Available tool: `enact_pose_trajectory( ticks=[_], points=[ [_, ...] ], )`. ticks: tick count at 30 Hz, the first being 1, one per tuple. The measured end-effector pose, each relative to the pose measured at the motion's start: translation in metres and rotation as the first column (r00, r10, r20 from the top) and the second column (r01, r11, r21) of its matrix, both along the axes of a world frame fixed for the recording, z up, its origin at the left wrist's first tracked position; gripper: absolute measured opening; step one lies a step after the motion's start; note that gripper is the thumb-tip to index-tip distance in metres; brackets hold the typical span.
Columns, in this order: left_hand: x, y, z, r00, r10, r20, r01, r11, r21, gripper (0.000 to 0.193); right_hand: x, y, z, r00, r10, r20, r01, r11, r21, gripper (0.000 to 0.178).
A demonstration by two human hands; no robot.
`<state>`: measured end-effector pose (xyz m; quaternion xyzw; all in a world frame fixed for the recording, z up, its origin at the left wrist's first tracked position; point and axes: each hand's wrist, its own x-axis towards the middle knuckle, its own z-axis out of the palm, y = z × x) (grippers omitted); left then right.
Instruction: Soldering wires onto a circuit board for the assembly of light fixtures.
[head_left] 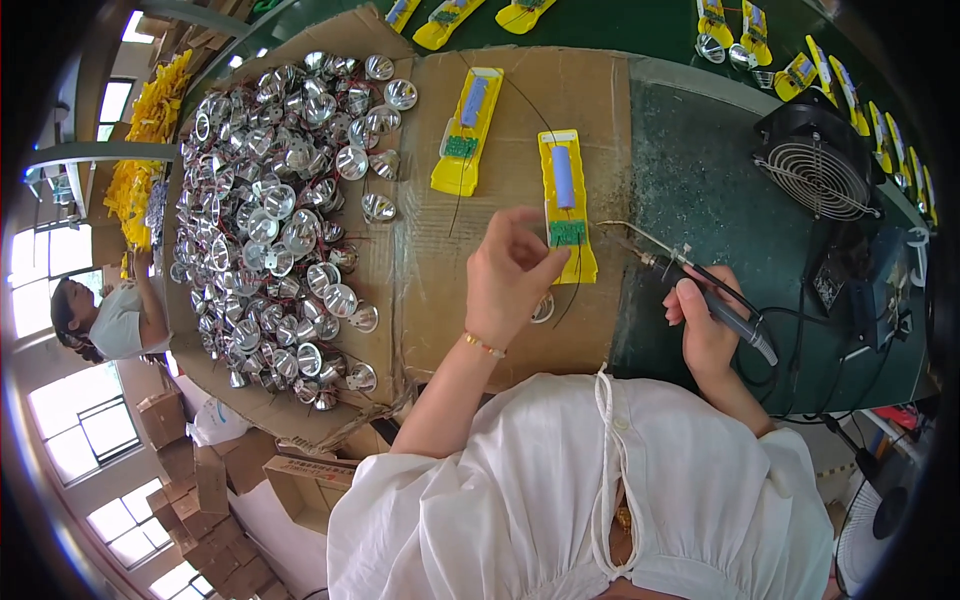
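Left hand: the left hand [500, 285] is bent over the cardboard [430, 300], with thumb and fingers curled toward each other beside the lower part of the nearer yellow housing [582, 270].
Left grip: the fingers are narrow rather than spread; the fingertips are small in this view and partly hidden, so I cannot tell if they pinch a wire or nothing.
Right hand: the right hand [708, 325] is closed around the dark handle of a soldering iron [732, 318], which points up and to the left, toward the left hand.
Iron front: a thin curved metal tube [650, 238] reaches forward from the right grip, and its end is close to the right edge of the nearer housing.
Nearer housing: it lies just right of the left fingers, and carries a blue cell [563, 180] above them and a green circuit board [567, 233] beside them.
Second housing: another yellow housing [455, 183] lies tilted, above and to the left of the left hand.
Reflectors: one silver reflector [543, 310] shows partly beside the left wrist; a large heap of reflectors [270, 230] spreads to the left of this hand.
Black fan: the black fan [815, 170] stands above and to the right of the right grip.
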<state>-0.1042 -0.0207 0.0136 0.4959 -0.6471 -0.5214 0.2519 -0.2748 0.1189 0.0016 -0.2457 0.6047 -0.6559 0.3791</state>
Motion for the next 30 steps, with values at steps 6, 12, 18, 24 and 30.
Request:
enact_pose_trajectory(
  ticks=[6,12,18,24,30],
  points=[
    [0.001,-0.011,0.001,0.902,-0.212,0.377,0.252,0.966,-0.060,0.016,-0.020,0.014,-0.004,0.998,-0.061,-0.002,0.061,0.998,0.017,0.015],
    [-0.108,-0.127,0.009,0.834,-0.203,0.512,0.430,0.821,-0.374,0.019,-0.028,0.018,-0.006,0.995,-0.102,0.006,0.102,0.993,0.065,0.014],
    [-0.123,-0.201,0.034,0.888,0.096,0.450,0.302,0.616,-0.727,0.050,-0.027,0.020,-0.010,0.987,-0.157,0.039,0.154,0.985,0.073,0.014],
    [-0.015,-0.145,0.011,0.641,-0.057,0.765,0.556,0.721,-0.413,0.058,-0.031,0.016,-0.015,0.988,-0.140,0.067,0.134,0.987,0.086,0.015],
    [-0.021,-0.025,0.008,0.837,-0.135,0.531,0.406,0.803,-0.436,0.067,-0.031,0.014,-0.017,0.990,-0.134,-0.052,0.136,0.990,0.043,0.019]
  ],
)
